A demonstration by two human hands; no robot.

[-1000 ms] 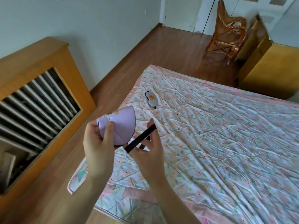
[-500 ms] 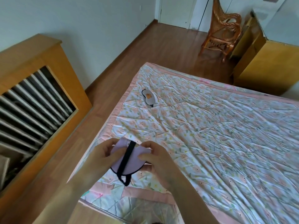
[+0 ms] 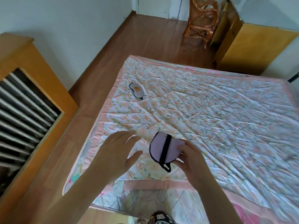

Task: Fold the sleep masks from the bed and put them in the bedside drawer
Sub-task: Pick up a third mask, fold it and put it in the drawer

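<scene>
The scene is being filled mostly by the bed (image 3: 210,118), which is being covered by a quilted floral spread with a pink border, its near corner lying just below the camera. Wooden floor (image 3: 100,65) is being shown along its left side, and no bedside drawer is being made out with any certainty. Near the front edge of the spread, a lilac sleep mask (image 3: 157,150) is being kept in a folded, roughly round shape, with its dark strap (image 3: 165,147) running across it from the far side toward the person and ending in a small loop just off the near edge. The mask's right edge is being pinched by the right hand (image 3: 192,160), thumb on top. The left hand (image 3: 119,152) is being held flat and spread wide, empty, just left of the mask and clear of it. Well away along the left edge, a second, grey sleep mask (image 3: 137,91) is being left unfolded, its long axis lying diagonally, far-left to near-right. It is being judged that this mask lies forward and slightly left of the free left hand, which is the nearer one, so a forward reach is being called for.
</scene>
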